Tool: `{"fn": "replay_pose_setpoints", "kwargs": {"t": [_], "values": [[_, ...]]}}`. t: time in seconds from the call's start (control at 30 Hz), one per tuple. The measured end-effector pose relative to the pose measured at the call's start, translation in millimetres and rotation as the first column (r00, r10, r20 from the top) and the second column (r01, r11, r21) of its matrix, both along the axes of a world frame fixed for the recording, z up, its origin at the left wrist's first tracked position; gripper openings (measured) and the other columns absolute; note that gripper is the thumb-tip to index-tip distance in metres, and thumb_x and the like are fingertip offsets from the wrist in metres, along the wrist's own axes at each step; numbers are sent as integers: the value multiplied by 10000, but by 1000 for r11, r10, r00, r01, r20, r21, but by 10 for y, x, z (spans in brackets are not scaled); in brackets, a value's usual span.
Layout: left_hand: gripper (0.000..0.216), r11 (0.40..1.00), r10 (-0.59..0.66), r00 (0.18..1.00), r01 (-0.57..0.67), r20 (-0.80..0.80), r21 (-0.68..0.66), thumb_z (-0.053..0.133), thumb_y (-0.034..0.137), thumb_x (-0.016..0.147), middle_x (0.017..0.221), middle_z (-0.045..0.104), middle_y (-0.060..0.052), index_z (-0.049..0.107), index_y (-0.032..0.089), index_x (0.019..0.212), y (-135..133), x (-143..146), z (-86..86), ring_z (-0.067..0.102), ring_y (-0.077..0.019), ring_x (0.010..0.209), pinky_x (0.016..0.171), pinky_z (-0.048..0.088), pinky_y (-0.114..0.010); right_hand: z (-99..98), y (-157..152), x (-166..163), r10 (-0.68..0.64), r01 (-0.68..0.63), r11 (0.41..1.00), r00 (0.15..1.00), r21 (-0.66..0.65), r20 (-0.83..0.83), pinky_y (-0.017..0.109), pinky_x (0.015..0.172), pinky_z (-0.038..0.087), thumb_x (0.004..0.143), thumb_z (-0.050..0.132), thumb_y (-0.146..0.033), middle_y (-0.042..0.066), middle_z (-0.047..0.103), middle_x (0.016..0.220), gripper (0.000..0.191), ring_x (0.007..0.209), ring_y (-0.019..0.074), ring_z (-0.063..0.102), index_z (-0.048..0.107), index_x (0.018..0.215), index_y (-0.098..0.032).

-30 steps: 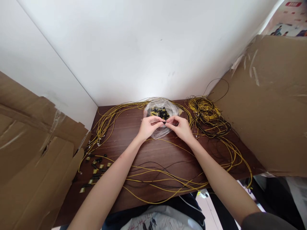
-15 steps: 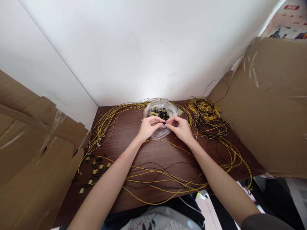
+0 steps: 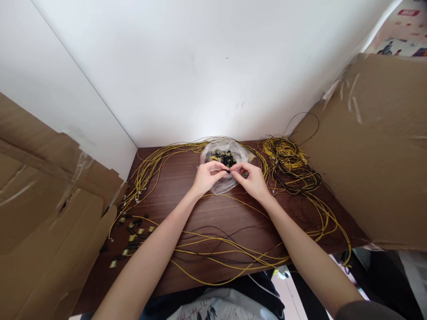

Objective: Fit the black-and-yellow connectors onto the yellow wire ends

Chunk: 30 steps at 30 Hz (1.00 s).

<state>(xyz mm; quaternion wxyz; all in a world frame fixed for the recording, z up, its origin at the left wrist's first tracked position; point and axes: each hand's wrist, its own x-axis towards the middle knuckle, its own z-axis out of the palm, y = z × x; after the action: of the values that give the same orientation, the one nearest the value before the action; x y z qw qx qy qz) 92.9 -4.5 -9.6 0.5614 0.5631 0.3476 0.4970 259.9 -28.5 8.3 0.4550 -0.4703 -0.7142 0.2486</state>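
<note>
My left hand (image 3: 207,178) and my right hand (image 3: 249,178) meet fingertip to fingertip over the near side of a clear plastic bag (image 3: 218,186). Between the pinched fingers is a small black part (image 3: 228,171), mostly hidden, too small to name. Both hands are closed at the tips, and both seem to touch it. Inside the open bag lie more small black parts (image 3: 227,159) with yellow bits. A yellow wire (image 3: 238,198) runs across the table just below the hands.
Yellow wires (image 3: 150,164) curve along the back left of the brown table (image 3: 213,218). A tangled wire coil (image 3: 287,155) lies at right. Black pieces with yellowish tags (image 3: 131,238) sit front left. Cardboard (image 3: 373,146) stands on both sides, a white wall (image 3: 200,80) behind.
The camera view has shifted very slightly. Both hands keep their pinch on the small black part in nearly the same place; the right fingers have shifted a little.
</note>
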Motion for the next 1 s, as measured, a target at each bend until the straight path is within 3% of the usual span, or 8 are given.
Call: {"fn": "replay_pose_setpoints", "kwargs": {"t": [0.53, 1.0], "values": [[219, 1000, -22, 999, 22, -37, -11, 739, 220, 644, 778, 692, -74, 649, 93, 799, -21, 1, 17, 656, -147, 680, 736, 539, -300, -24, -15, -46, -47, 47, 999, 999, 3, 24, 282, 670, 463, 786, 561, -198, 28, 666, 778, 93, 699, 164, 596, 646, 820, -181], [239, 1000, -5, 999, 6, 37, -30, 747, 232, 638, 849, 699, -94, 635, 93, 797, -13, -12, 26, 663, -159, 707, 756, 549, -333, 6, -8, -18, -96, 93, 994, 994, 49, 60, 303, 712, 462, 761, 549, -157, 36, 659, 776, 129, 700, 172, 593, 642, 851, -169]]}}
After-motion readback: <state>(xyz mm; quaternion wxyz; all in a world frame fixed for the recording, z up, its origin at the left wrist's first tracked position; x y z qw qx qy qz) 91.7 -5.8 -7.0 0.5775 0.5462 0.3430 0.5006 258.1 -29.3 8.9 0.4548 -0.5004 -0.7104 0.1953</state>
